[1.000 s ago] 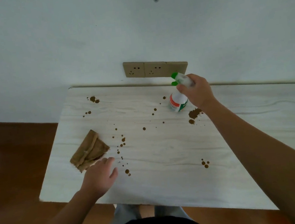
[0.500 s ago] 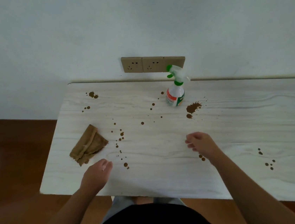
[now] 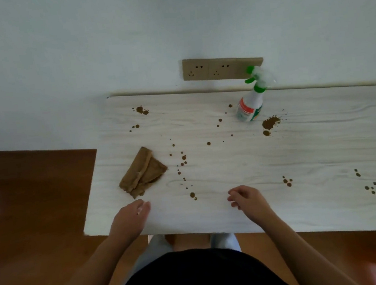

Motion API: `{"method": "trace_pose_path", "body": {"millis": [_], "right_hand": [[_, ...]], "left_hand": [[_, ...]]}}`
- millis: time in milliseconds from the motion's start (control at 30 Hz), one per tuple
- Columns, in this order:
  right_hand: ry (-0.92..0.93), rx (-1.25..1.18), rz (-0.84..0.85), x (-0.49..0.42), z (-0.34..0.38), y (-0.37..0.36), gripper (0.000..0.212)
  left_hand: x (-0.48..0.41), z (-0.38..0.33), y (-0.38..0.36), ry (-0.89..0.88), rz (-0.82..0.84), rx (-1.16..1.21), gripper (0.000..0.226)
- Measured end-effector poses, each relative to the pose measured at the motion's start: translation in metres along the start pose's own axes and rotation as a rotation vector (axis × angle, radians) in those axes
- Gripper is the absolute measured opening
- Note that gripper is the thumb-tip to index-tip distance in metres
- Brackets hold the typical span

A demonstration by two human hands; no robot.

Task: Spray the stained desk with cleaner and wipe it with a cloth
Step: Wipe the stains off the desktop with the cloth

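**Both Hands Empty Over a Spotted Desk**

The left hand (image 3: 130, 219) hovered over the near edge of the desk (image 3: 232, 167), toward its near-left corner, with its fingers relaxed and holding nothing. The cloth (image 3: 142, 172) lay just beyond those fingertips, close but apart from them, flat on the desk near the left edge. It was folded (roughly into a wedge), and its long axis ran diagonally from the near-left toward the far edge, with a broader corner pointing to the right.

The right hand (image 3: 247, 200) hung over the near edge toward the middle of the desk, its fingers loosely curled around nothing. The spray bottle (image 3: 250, 104) stood well apart from it, on its base close to the far edge, its long axis upright. Its green nozzle faced the left edge.

Brown stains (image 3: 270, 123) were scattered across the desk. The largest blotch sat just beside the bottle's base on its right. Smaller drops trailed between the cloth and the bottle, a few lay near the far-left corner, and more sat toward the right.

A tan socket strip (image 3: 220, 68) was on the wall behind the far edge, and dark wooden floor (image 3: 32, 207) showed past the left edge.
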State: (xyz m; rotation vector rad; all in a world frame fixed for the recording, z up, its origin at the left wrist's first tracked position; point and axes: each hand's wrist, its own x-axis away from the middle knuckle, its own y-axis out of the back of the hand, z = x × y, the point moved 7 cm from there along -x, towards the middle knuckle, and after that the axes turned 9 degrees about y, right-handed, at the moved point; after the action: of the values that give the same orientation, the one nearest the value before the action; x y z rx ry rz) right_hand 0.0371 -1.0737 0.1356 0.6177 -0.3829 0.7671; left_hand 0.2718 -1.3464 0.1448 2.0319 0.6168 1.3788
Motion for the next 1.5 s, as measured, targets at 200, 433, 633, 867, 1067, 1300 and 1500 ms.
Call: {"method": "trace_pose_path", "body": {"millis": [200,433,633,867,1067,1300,1500], "right_hand": [[0.061,0.071,0.016,0.002,0.066,-0.095,0.012],[0.17,0.211,-0.016,-0.006,0.135,-0.189,0.015],[0.207,0.297,-0.055,-0.01,0.166,-0.196,0.008],[0.143,0.341,-0.089,-0.027,0.171,-0.194,0.037],[0.097,0.313,-0.152,-0.048,0.171,-0.191,0.047],[0.088,0.371,-0.138,-0.083,0.174,-0.185,0.051],[0.086,0.338,-0.149,-0.112,0.176,-0.195,0.056]], "left_hand": [[-0.021,0.067,0.062,-0.103,0.002,-0.091,0.035],[-0.051,0.078,0.092,-0.365,-0.061,-0.249,0.04],[-0.06,0.081,0.081,-0.602,-0.081,-0.448,0.054],[-0.067,0.105,0.067,-0.742,-0.117,-0.484,0.054],[-0.068,0.109,0.058,-0.722,-0.123,-0.43,0.056],[-0.064,0.109,0.053,-0.692,-0.149,-0.453,0.063],[-0.066,0.113,0.046,-0.677,-0.218,-0.449,0.063]]}}
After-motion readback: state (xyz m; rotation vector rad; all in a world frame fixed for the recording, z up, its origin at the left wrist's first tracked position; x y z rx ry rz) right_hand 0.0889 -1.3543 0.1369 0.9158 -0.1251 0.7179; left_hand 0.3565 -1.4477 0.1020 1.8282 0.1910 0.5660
